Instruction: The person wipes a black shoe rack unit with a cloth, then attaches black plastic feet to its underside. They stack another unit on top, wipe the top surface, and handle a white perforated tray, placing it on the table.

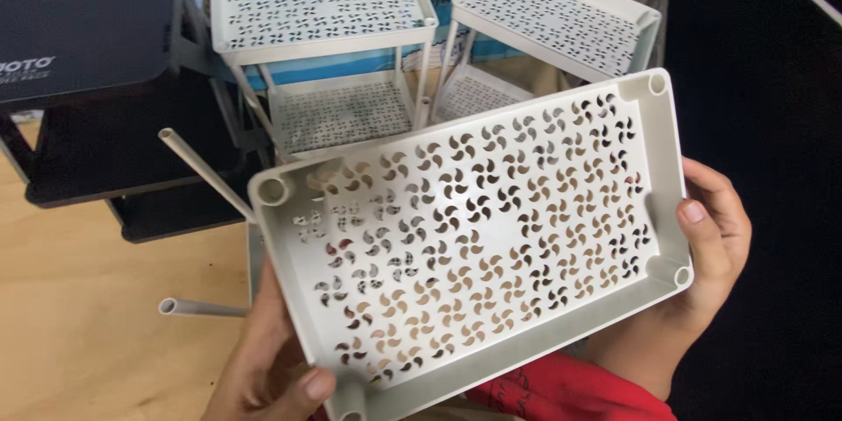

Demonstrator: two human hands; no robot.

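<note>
The biggest thing in front of you is the wooden floor [79, 298], and on it stand two assembled shelf racks: the left rack [320, 9] and the right rack [553, 22], each showing two white perforated tiers joined by slim poles, so four tiers are already built up between them. Beside the left one sits a dark flat panel [79, 17] over black shelving. Closer to you is the loose white tray [474, 228], a fifth perforated shelf with the same pinwheel cutouts, tilted up toward your face with its hollow side showing and round sockets at its corners; three sockets are plainly seen and the fourth is just at the bottom edge. No pole is seated in any visible socket, so this tier looks to be yet unjoined, with its legs left to fit. Your left hand [263, 368] is closed on the tray's near left corner, thumb lying along the wall, and your right hand [710, 246] grips the far short side, thumb on the rim and fingers behind. Two loose white tubes poke out from behind the tray's left side: an upper tube [206, 174] slanting up and a lower tube [197, 307] lying level; whether they belong to another piece below, you cannot tell.
</note>
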